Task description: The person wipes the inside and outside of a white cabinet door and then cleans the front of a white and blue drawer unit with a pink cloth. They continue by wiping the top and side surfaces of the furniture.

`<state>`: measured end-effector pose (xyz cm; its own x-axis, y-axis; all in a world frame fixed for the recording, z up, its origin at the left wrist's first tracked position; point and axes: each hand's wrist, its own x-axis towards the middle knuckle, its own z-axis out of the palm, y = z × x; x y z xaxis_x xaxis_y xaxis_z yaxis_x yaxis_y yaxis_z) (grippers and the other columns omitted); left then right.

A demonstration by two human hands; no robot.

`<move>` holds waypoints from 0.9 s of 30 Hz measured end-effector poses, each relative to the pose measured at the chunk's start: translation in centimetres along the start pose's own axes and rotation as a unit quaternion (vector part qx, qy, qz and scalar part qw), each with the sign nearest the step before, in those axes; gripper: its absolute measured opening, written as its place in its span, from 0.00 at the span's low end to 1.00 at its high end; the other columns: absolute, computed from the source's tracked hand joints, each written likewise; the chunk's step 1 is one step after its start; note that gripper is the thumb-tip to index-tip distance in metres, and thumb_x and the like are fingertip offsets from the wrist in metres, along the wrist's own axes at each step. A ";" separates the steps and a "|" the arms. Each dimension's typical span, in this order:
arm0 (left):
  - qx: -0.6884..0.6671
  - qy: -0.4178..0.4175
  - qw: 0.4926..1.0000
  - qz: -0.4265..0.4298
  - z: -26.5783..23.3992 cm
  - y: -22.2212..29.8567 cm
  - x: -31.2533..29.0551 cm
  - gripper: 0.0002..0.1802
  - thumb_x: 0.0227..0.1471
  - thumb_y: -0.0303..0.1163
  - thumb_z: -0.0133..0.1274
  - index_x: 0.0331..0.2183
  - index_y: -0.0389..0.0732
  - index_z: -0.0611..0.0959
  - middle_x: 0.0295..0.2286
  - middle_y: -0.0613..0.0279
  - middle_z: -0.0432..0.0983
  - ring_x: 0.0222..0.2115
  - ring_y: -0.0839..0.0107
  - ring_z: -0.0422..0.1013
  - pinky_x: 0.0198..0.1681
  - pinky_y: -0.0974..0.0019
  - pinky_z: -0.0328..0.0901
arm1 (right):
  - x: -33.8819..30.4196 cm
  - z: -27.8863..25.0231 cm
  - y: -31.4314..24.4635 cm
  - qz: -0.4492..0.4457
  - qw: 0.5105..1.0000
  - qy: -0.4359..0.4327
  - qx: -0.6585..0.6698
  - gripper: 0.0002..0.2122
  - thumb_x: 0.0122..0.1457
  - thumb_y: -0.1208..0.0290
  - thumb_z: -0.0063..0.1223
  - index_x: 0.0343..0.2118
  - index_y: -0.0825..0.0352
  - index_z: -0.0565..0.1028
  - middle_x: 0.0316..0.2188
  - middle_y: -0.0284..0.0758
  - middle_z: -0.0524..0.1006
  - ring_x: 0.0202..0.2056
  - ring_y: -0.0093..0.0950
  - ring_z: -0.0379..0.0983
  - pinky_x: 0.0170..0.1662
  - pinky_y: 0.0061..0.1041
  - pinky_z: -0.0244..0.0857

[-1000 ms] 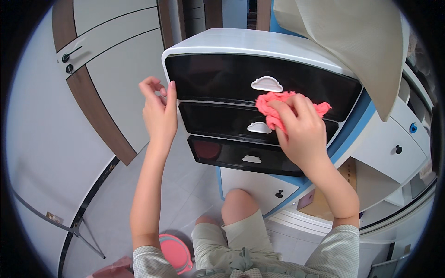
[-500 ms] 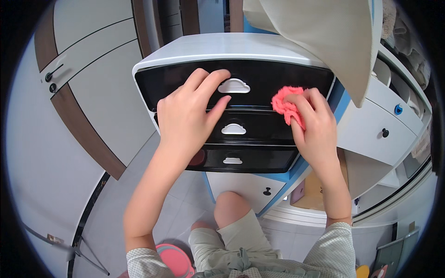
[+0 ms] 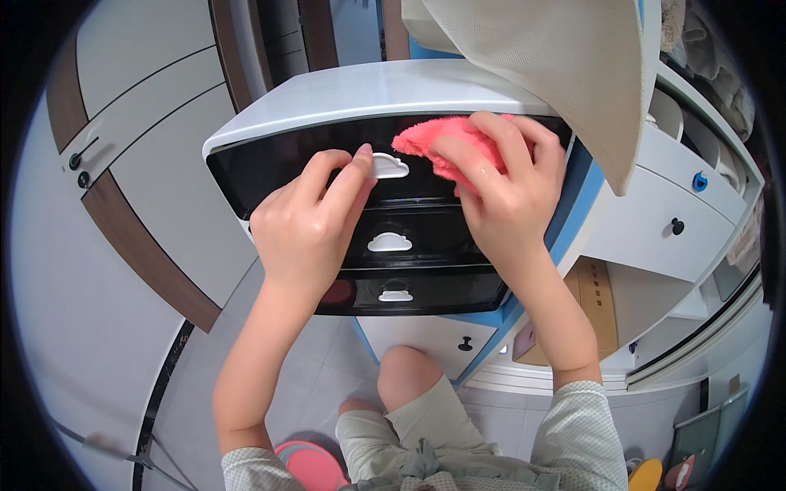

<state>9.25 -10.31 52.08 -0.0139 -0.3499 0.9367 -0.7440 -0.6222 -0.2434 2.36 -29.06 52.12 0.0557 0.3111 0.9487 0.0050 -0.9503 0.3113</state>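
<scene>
A white drawer unit with glossy black fronts stands before me. On its top drawer (image 3: 270, 164) is a white cloud-shaped handle (image 3: 390, 167), and my left hand (image 3: 303, 225) pinches the left end of it between thumb and fingers. My right hand (image 3: 516, 192) grips a fluffy coral-pink cloth (image 3: 434, 141), pressed to the same drawer front right of the handle. Part of the cloth is hidden under my fingers. Below are a middle drawer (image 3: 442, 229) and a bottom drawer (image 3: 450, 290) with similar white handles.
A beige fabric sheet (image 3: 565, 82) hangs over the unit's right top corner. White cabinets (image 3: 679, 213) with knobs stand at the right, above a cardboard box (image 3: 598, 303). A door (image 3: 147, 106) is at left. A pink basin (image 3: 315, 470) sits on the floor.
My left hand has closed from a spread grasp around the top handle onto its left end. My right hand has brought the cloth left and up, nearer the handle. The view has shifted slightly.
</scene>
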 end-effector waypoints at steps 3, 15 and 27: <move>0.003 -0.008 1.000 0.001 -0.2 0.0 0.1 0.13 0.37 0.28 0.63 0.31 0.44 0.82 0.26 0.70 0.74 0.16 0.75 0.68 0.17 0.75 0.60 | -0.5 -0.5 -1.1 0.038 0.998 -0.031 0.032 0.19 0.40 0.71 0.58 0.40 0.54 0.76 0.42 0.30 0.71 0.42 0.32 0.63 0.45 0.36 0.55; -0.022 0.015 1.000 -0.004 0.4 0.1 -0.1 0.12 0.38 0.27 0.62 0.30 0.44 0.81 0.26 0.70 0.74 0.15 0.76 0.67 0.16 0.75 0.59 | -1.8 -0.6 -0.5 0.001 0.999 -0.049 0.016 0.14 0.38 0.73 0.57 0.32 0.53 0.78 0.37 0.29 0.74 0.37 0.28 0.69 0.35 0.24 0.69; -0.019 0.011 1.000 -0.019 0.3 0.8 0.2 0.08 0.41 0.30 0.61 0.27 0.43 0.79 0.24 0.70 0.71 0.12 0.75 0.64 0.15 0.73 0.57 | -0.5 -2.0 2.0 -0.022 0.999 -0.027 -0.021 0.16 0.37 0.75 0.57 0.34 0.58 0.77 0.35 0.30 0.72 0.37 0.28 0.70 0.32 0.20 0.70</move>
<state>8.89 -11.09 51.95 0.0003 -0.3113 0.9503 -0.7697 -0.6067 -0.1985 0.35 -31.08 52.41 0.1107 0.3508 0.9299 -0.0332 -0.9338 0.3562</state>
